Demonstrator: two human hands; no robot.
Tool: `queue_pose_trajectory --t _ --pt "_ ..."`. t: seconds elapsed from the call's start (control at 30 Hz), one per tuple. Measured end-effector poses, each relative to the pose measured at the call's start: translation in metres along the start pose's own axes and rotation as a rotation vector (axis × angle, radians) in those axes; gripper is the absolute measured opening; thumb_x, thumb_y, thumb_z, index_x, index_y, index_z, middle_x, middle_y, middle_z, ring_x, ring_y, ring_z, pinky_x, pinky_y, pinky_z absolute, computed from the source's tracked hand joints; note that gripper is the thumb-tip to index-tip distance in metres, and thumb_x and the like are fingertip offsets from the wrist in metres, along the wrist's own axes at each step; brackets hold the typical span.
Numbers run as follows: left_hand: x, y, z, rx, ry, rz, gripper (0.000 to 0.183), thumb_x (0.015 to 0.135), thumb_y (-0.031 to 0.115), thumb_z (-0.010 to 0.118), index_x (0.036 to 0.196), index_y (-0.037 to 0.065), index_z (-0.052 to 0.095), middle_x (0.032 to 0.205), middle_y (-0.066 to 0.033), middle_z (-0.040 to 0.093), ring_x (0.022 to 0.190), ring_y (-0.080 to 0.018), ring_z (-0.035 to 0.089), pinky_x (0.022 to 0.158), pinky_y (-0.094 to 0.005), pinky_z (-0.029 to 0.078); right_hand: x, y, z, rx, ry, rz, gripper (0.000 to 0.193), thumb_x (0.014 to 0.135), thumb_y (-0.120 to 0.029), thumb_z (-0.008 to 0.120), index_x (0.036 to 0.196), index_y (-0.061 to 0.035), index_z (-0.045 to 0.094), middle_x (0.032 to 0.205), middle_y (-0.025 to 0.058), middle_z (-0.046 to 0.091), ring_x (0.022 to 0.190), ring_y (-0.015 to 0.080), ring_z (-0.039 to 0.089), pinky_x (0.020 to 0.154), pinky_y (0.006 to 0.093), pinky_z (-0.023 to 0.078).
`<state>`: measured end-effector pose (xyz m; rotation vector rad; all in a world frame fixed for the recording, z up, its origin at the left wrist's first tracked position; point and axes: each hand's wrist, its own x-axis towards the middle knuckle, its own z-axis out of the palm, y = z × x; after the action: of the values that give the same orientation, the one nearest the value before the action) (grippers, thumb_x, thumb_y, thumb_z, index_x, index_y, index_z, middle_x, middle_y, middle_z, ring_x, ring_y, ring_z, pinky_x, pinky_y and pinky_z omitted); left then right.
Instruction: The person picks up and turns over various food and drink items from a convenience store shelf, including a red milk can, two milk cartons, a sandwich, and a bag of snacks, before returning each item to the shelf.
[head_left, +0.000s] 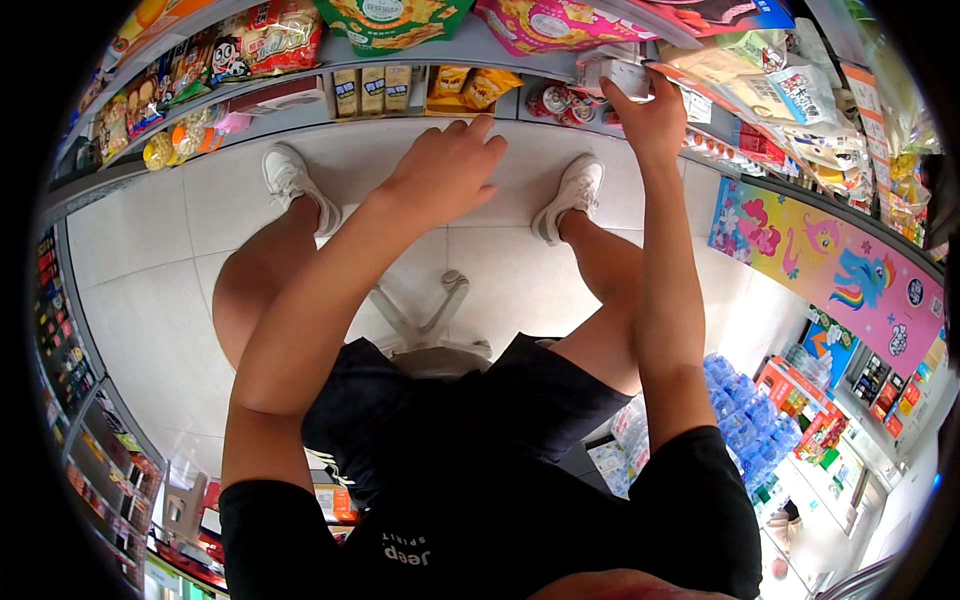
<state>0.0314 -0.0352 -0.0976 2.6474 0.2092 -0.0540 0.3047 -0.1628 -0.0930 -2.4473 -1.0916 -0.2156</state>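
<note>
My right hand (657,112) is pinching a small white and see-through box (627,76), thumb on one side and fingers on the other. My left hand (440,170) is hanging over the pale tiled floor (130,300), fingers loose and a little apart, holding nothing. The box is sitting near the right end of the low grey shelf (508,103), by its front edge.

I'm guessing I am partway through: the tall tan packs (372,92) are already standing in a row, the shiny orange bags (475,88) are resting in their box, but the small box isn't out of my fingers yet. I'm not seeing how much is left.

The upper shelf's edge is hanging close over the box, and plastic snack bags (790,90) are crowding the right corner. Between my white shoes (578,190), open floor is giving my left hand lots of room.
</note>
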Motion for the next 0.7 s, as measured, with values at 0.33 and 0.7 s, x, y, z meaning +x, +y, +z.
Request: queue_pose_trajectory --t 0.33,0.7 --pt "-0.005 -0.003 -0.008 -0.029 -0.067 -0.001 0.039 0.082 0.024 0.077 0.109 0.002 0.059 0.121 -0.0150 0.056 0.103 -0.0299 0.065 0.080 -0.0423 0.056 0.003 -0.004 0.024 -0.241 -0.010 0.023 0.069 0.072 -0.057 0.081 0.113 -0.0020 0.070 0.108 0.0179 0.069 0.103 0.0372 0.065 0.081 0.0476 0.055" --pt "-0.005 0.002 -0.015 -0.049 -0.122 -0.005 0.041 0.084 0.023 0.074 0.114 0.002 0.056 0.122 -0.0164 0.055 0.104 -0.0330 0.063 0.085 -0.0451 0.054 -0.005 0.002 0.020 -0.265 -0.041 -0.001 0.077 0.070 -0.052 0.085 0.126 -0.0045 0.061 0.123 0.0162 0.056 0.112 0.0379 0.056 0.084 0.0476 0.055"
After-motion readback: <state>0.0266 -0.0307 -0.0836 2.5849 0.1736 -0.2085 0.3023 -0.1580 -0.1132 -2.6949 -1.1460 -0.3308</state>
